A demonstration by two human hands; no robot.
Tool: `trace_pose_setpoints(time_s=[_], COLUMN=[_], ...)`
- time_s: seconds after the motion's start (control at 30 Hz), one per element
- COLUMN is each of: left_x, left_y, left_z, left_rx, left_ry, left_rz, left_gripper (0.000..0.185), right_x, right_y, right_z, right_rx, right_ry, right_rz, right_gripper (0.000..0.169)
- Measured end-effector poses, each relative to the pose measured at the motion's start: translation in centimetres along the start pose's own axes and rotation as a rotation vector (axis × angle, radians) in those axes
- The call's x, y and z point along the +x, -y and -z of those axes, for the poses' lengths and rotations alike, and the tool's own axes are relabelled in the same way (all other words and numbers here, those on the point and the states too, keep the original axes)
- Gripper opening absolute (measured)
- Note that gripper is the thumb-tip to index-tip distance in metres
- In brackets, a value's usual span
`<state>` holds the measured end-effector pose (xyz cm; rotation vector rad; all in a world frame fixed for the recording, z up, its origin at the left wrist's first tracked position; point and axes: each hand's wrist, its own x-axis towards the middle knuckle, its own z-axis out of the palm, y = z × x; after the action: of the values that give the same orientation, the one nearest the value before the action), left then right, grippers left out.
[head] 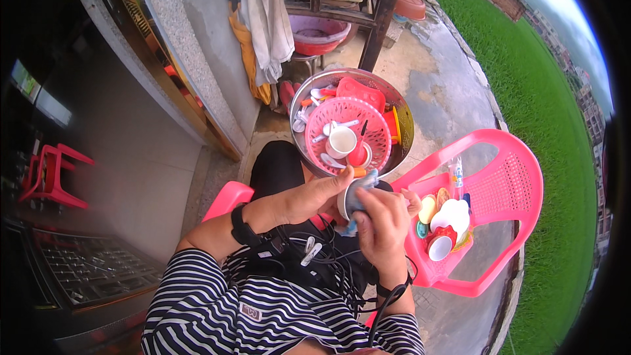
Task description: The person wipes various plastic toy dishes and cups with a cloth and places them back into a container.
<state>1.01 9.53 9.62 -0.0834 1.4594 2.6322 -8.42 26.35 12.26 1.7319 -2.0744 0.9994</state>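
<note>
Over my lap, my left hand (318, 195) holds a small cup (343, 205) with a pale rim, its thumb raised. My right hand (387, 214) presses a blue cloth (368, 180) against the cup's mouth; part of the cloth hangs below. The fingers hide much of the cup. Just beyond my hands is a pink plastic basket (318, 140). It holds a white mug (341, 142), white spoons (340, 127) and a red item (356, 157) with a dark handle. The basket rests in a large metal basin (405, 153).
Around the basket, the basin holds a red tray (362, 92), a yellow-orange piece (393, 125) and more utensils. A pink plastic chair (517, 172) on the right bears a white plate (451, 219), a white cup (439, 248) and a clear bottle (457, 180). Black cables (340, 261) cross my lap.
</note>
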Motion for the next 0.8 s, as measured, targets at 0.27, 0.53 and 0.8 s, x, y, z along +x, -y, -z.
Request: trace_pose_setpoints(time_s=[0.27, 0.53, 0.8], left_x=[-0.2, -0.2, 0.3], left_y=[-0.2, 0.9, 0.8], left_z=[0.8, 0.1, 2.0], left_rx=[0.005, -0.108, -0.095], left_ry=[0.024, -0.011, 0.032], left_rz=[0.062, 0.044, 0.018], left_gripper=[0.07, 0.062, 0.068], right_x=[0.8, 0.1, 0.7], right_y=[1.2, 1.2, 1.4], right_z=[0.1, -0.1, -0.2], right_rx=[-0.028, 0.121, -0.017], right_ry=[0.095, 0.02, 0.087], right_rz=[0.038, -0.009, 0.047], right_gripper=[0.047, 0.034, 0.053])
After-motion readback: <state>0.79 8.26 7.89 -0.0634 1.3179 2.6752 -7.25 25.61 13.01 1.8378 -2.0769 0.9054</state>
